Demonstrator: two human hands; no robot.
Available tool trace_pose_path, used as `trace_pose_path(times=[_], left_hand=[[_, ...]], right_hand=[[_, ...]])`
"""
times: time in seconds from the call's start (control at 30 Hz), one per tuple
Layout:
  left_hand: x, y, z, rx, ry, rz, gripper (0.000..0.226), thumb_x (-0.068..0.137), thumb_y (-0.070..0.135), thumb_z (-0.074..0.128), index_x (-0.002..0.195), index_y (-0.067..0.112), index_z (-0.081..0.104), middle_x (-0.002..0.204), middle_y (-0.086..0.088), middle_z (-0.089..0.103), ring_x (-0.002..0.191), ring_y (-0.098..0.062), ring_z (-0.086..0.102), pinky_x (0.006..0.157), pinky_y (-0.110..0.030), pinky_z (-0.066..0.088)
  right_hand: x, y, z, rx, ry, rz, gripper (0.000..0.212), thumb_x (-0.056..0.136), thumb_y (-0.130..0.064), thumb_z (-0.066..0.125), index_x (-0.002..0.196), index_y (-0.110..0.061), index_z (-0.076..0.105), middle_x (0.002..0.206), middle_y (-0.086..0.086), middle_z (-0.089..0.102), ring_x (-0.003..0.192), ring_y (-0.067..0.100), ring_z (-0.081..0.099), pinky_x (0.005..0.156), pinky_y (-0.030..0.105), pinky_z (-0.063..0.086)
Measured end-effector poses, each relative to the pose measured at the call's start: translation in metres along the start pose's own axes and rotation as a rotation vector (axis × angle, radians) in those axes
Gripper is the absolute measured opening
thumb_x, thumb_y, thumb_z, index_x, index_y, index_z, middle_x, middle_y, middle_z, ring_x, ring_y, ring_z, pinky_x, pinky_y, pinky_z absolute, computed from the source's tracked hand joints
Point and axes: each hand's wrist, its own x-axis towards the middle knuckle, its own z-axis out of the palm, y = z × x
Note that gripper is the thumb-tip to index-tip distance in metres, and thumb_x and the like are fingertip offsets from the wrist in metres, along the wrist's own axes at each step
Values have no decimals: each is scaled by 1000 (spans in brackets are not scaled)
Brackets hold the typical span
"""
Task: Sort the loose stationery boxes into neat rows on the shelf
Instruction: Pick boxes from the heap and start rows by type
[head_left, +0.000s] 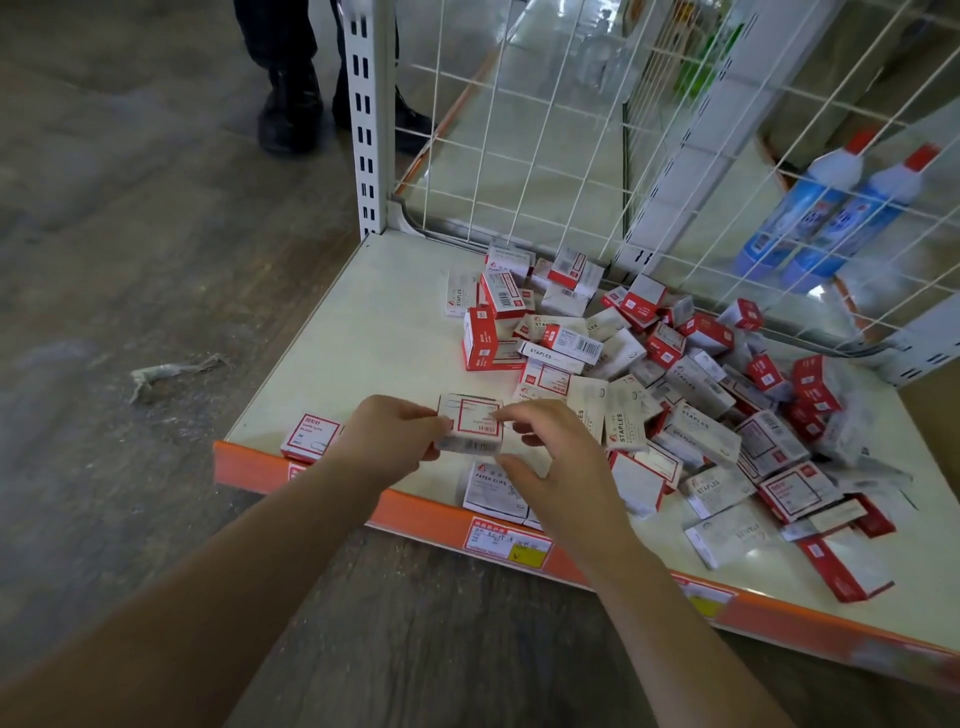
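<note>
Scrap of crumpled plastic (171, 373) lay on the wooden floor (130, 234) at far left, and a second person's black boots (291, 111) stood behind the shelf's perforated white post (367, 119). On the cream shelf (363, 322), just behind its orange front edge (415, 512), one red-and-white box (310, 437) sat alone at the left front corner. Beside it the left hand (390, 435) gripped the left end of a small box (470, 422), fingers curled round it, held a little above the shelf. The right hand (550, 462) pinched the same box's right side between thumb and fingers. A paper-clips box (491, 491) lay beneath. To the right sprawled the loose heap of staple boxes (691, 395), against the wire grid (675, 156); two blue bottles (826, 213) stood beyond it.
</note>
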Motion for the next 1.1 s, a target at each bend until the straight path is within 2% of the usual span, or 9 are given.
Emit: trace_pose_path(times=[0.07, 0.17, 0.3, 0.4, 0.53, 0.63, 0.8, 0.93, 1.1], left_hand=[[-1, 0, 0, 8, 21, 6, 23, 91, 13, 55, 111, 4, 65, 82, -1, 63, 90, -24, 62, 76, -29, 52], [-2, 0, -2, 40, 46, 47, 25, 89, 11, 58, 113, 5, 64, 86, 0, 64, 83, -17, 58, 62, -21, 47], [-4, 0, -2, 120, 52, 119, 27, 87, 10, 62, 113, 6, 65, 107, -7, 67, 94, -17, 58, 76, -24, 46], [-6, -1, -1, 189, 18, 171, 26, 87, 11, 62, 113, 8, 65, 107, -6, 68, 88, -12, 57, 75, -22, 44], [-8, 0, -2, 238, -6, 205, 29, 89, 13, 59, 118, 11, 63, 113, -5, 66, 92, -12, 57, 81, -24, 48], [-9, 0, -3, 233, 2, 219, 33, 89, 12, 59, 122, 9, 60, 118, -7, 64, 107, -20, 59, 88, -29, 49], [-8, 2, -2, 123, 30, 226, 40, 88, 15, 62, 126, 10, 54, 122, -6, 61, 109, -20, 58, 85, -30, 48], [-8, -2, 3, 178, 13, 201, 41, 91, 22, 57, 130, 11, 51, 129, -4, 56, 116, -18, 52, 89, -28, 41], [-12, -1, 12, 243, -99, 216, 38, 95, 26, 48, 132, 16, 51, 135, 0, 52, 122, -16, 48, 100, -33, 37]], right_hand=[[-2, 2, -3, 60, -40, 99, 38, 85, -14, 65, 121, -22, 53, 115, -13, 48, 104, -1, 45, 84, 2, 34], [-2, 6, -8, 118, -27, 141, 36, 88, -13, 61, 121, -23, 54, 115, -12, 52, 102, 0, 49, 89, 14, 44], [4, 3, -12, 118, -103, 177, 29, 90, -17, 58, 119, -22, 58, 114, -8, 57, 100, 4, 53, 90, 22, 46], [10, -1, -11, 96, -173, 180, 30, 91, -22, 57, 121, -21, 57, 115, -7, 58, 100, 5, 53, 91, 25, 47], [14, -4, -11, 96, -259, 195, 33, 92, -25, 55, 125, -20, 55, 119, -5, 59, 101, 4, 52, 90, 22, 48], [16, -6, -12, 167, -302, 211, 31, 92, -21, 56, 123, -18, 57, 114, -3, 62, 102, 8, 57, 84, 17, 49], [17, -5, -11, 284, -202, 252, 34, 91, -16, 56, 126, -18, 54, 87, -15, 56, 84, 0, 55, 69, 7, 45], [16, -3, -13, 372, -74, 308, 42, 93, -16, 54, 132, -28, 45, 90, -11, 58, 87, 0, 56, 73, 14, 47], [14, -7, -13, 375, -60, 288, 51, 96, -16, 48, 137, -42, 33, 85, -8, 56, 87, 6, 57, 71, 19, 48]])
